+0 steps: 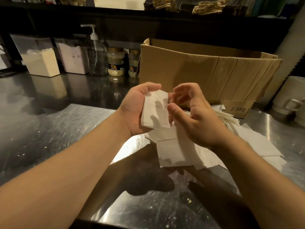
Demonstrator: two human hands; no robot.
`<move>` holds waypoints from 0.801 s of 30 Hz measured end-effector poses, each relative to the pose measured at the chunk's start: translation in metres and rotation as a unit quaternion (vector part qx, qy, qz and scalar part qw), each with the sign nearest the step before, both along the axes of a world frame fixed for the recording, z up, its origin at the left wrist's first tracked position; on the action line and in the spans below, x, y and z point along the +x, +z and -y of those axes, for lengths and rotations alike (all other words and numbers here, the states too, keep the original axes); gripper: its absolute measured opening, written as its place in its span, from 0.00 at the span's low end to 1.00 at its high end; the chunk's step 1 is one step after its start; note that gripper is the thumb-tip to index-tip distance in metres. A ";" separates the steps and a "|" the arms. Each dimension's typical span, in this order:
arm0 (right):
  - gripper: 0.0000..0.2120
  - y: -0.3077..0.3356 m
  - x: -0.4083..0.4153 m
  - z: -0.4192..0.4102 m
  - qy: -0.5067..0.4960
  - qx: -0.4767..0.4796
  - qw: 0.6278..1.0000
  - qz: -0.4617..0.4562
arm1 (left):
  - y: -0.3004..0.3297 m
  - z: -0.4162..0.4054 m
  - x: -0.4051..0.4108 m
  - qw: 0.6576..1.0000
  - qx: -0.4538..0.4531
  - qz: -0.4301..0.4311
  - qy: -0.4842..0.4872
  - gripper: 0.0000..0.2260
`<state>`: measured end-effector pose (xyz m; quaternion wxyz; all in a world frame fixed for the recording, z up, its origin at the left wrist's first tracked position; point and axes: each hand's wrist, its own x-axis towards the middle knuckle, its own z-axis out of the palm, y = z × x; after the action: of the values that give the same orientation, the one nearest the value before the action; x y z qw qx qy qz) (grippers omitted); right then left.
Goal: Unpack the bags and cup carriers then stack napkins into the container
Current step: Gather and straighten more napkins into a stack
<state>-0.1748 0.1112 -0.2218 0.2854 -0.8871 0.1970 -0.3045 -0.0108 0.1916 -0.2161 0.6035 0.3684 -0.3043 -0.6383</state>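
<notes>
My left hand (134,109) holds a small stack of folded white napkins (156,110) above the steel counter, thumb over the top edge. My right hand (192,111) hovers just to the right of the stack with fingers curled and thumb near the napkins' right edge; whether it touches them I cannot tell. Under both hands lie flat white paper bags (173,151) spread on the counter. More white napkins (228,119) fan out beside the cardboard box (206,70), which stands open behind my hands.
Along the back of the steel counter (57,129) stand two clear bins of powder (42,60), a pump bottle (97,53) and two jars (115,63). A white lidded bucket (292,98) stands at the right edge. Brown bags with twine handles (211,5) fill the shelf above.
</notes>
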 end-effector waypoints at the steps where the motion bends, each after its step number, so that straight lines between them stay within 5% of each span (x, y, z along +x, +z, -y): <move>1: 0.14 0.001 0.000 0.001 -0.013 -0.007 1.000 0.000 | 0.000 0.000 0.002 1.000 0.002 -0.007 0.010 0.19; 5: 0.08 0.005 0.000 -0.002 -0.069 -0.033 0.997 0.018 | -0.001 0.000 0.008 0.999 0.005 -0.040 0.022 0.22; 9: 0.08 0.007 -0.002 -0.002 -0.055 -0.087 0.986 -0.131 | 0.002 0.000 0.014 0.991 -0.018 -0.116 0.061 0.21; 14: 0.19 0.009 -0.003 -0.011 -0.039 -0.103 0.959 -0.261 | 0.002 0.001 0.017 0.983 -0.017 -0.139 0.115 0.20; 24: 0.27 -0.005 0.015 -0.030 -0.084 -0.167 0.927 -0.325 | 0.002 0.001 0.015 0.982 -0.009 -0.134 0.134 0.19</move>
<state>-0.1595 0.1417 -0.2265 0.0268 -0.9525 0.2992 -0.0509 0.0042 0.1903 -0.2137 0.7221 0.3117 -0.1741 -0.5925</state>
